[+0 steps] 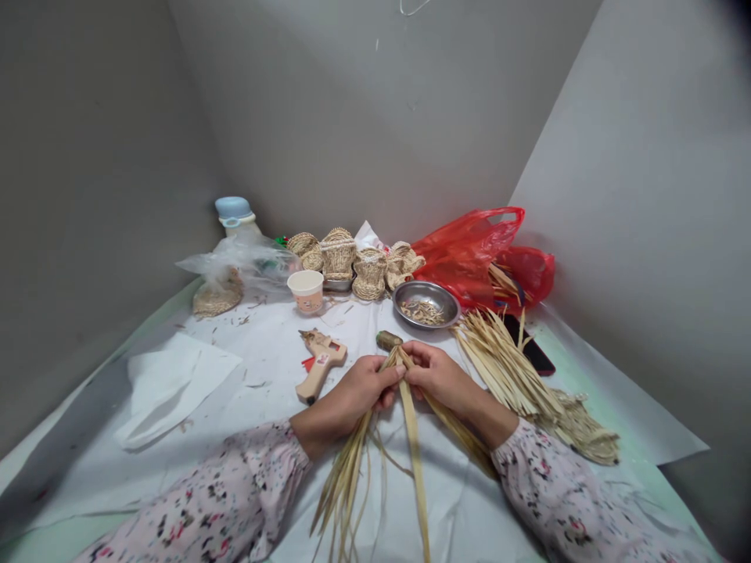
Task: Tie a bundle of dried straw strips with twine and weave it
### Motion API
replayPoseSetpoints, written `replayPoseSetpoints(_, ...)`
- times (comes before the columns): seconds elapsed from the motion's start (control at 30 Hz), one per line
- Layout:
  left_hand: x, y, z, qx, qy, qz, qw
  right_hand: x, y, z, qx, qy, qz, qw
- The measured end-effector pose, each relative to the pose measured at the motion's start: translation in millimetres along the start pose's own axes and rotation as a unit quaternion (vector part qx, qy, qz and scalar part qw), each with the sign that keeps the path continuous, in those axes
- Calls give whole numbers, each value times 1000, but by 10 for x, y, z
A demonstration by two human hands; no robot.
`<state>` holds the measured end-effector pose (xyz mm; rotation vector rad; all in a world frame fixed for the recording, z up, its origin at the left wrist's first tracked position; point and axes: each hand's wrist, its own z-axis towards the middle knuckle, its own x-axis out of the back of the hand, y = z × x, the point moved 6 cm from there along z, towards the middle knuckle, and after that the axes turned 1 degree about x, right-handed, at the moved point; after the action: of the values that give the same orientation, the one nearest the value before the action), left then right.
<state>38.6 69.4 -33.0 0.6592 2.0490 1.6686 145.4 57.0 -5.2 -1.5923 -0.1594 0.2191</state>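
Observation:
My left hand (361, 391) and my right hand (437, 375) meet at the middle of the table, both closed on a bundle of dried straw strips (411, 438). The strips are tied into a wrapped knob (388, 340) beyond my fingers. Their loose ends fan out toward me between my floral sleeves. A tan glue gun (318, 363) lies just left of my left hand.
A pile of loose straw strips (504, 360) lies to the right, over a dark phone (531, 348). Behind are a metal bowl (426, 303), a paper cup (306, 291), several small woven baskets (352, 262), a red plastic bag (478, 254) and a clear bag (240, 266). White paper (170, 383) lies left.

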Motion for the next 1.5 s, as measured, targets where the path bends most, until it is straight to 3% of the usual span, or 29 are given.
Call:
replayPoseSetpoints(0.3,17,98,-33,36,34,-109,993,36,20,14,6,7,-15,1000)
replayPoseSetpoints(0.7,16,126,-46,58,38,-114,991,77,25,-19,-1,-14,5,1000)
replayPoseSetpoints(0.97,-28,126,-61,39,-7,-96,995,72,-10,-10,46,-13,-15,999)
replayPoseSetpoints(1.23,-96,179,-81,48,-59,-130,989,119,1,8,28,38,6,999)
replayPoseSetpoints(1.5,-126,171,-91,66,-88,-164,980,165,41,23,46,52,21,997)
